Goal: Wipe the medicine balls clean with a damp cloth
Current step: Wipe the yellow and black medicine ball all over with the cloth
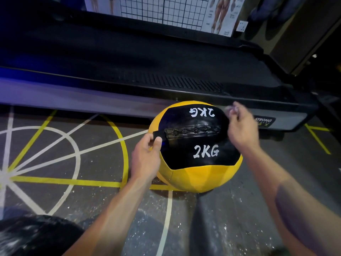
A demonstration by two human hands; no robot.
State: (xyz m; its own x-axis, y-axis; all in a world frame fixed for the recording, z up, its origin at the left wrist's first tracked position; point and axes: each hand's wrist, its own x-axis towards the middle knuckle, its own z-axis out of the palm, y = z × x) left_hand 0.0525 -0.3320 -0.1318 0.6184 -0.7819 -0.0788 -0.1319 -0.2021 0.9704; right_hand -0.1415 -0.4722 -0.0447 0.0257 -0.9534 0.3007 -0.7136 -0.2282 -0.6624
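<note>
Left hand (146,157) pinches the black strap (159,134) of the yellow-and-black medicine ball (196,146) (marked 2KG) on the floor (55,163); right hand (242,129), blurred, grips a small pale cloth (229,109) at the ball's far right.

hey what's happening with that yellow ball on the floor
A person is cleaning a yellow and black medicine ball marked 2KG, which sits on the floor beside a treadmill. The left hand pinches the ball's black strap, while the right hand holds a small cloth at its far side.

Dim, bluish light; right hand (239,124) motion-blurred.
</note>
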